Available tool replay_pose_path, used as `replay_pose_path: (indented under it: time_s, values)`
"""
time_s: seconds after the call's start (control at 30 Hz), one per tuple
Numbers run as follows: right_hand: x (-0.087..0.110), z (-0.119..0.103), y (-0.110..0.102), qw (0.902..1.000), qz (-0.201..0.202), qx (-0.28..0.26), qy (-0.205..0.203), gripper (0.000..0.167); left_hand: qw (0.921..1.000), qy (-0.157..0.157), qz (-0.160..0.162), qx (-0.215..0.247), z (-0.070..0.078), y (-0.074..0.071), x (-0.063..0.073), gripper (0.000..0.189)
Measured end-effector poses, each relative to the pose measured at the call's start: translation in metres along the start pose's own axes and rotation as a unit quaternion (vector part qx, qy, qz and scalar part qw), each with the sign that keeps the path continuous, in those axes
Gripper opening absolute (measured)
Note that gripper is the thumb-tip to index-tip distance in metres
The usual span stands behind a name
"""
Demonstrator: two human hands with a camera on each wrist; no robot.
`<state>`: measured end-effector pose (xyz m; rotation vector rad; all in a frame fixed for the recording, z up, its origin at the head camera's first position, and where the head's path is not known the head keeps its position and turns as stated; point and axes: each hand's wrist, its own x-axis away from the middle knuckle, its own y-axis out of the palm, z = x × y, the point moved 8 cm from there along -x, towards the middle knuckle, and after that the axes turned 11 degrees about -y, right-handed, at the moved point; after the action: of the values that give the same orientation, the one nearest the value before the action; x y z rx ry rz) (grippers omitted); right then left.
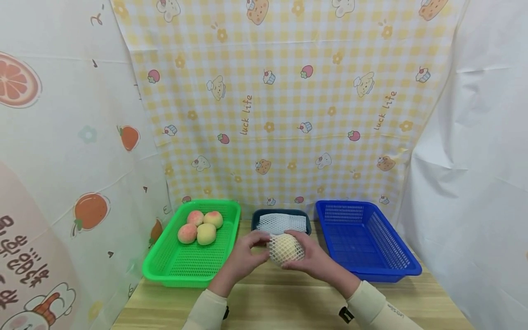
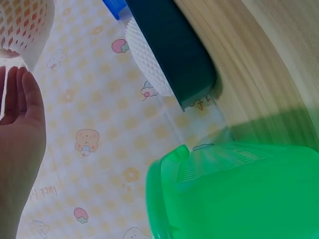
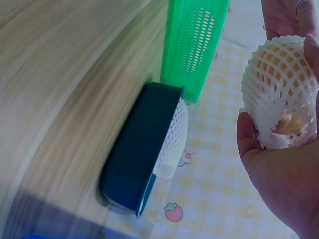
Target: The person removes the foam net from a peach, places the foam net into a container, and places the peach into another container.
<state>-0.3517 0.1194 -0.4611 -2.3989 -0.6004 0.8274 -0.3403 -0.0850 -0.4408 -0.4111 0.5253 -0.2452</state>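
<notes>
A yellowish peach (image 1: 285,250) sits inside a white foam net sleeve (image 3: 259,92), held up over the table in front of the body. My right hand (image 1: 315,260) grips the netted peach from the right, thumb below and fingers above. From the left, my left hand (image 1: 242,257) pinches the sleeve's edge between thumb and fingers. The left wrist view catches the left fingertips right at the net's rim. Through an opening in the mesh, bare peach (image 3: 290,124) shows in the right wrist view.
Several peaches (image 1: 206,233) lie in a green basket (image 1: 191,270) at the left. A dark teal tray (image 1: 284,211) behind the hands holds more white foam nets (image 1: 280,222). To the right stands a blue basket (image 1: 350,243). A patterned curtain (image 1: 288,105) hangs behind the wooden table (image 1: 280,307).
</notes>
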Motion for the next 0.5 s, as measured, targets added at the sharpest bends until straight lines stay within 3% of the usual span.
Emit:
replay_pose_path:
  time_s: [0.13,0.27,0.5]
  values:
    - [0.000,-0.002,0.002,0.9999,-0.005,0.004,-0.012,0.092,0.9997,0.011,-0.024,-0.001,0.004,0.006,0.001,0.035]
    - [0.000,-0.003,0.003,0.9999,-0.007,0.006,-0.012,0.092,0.9986,-0.006,-0.049,0.016,0.005,0.011,0.001,0.038]
    - [-0.001,-0.007,0.004,1.0000,-0.002,-0.007,-0.004,0.093,0.9970,-0.034,-0.062,0.033,0.005,0.014,0.001,0.042]
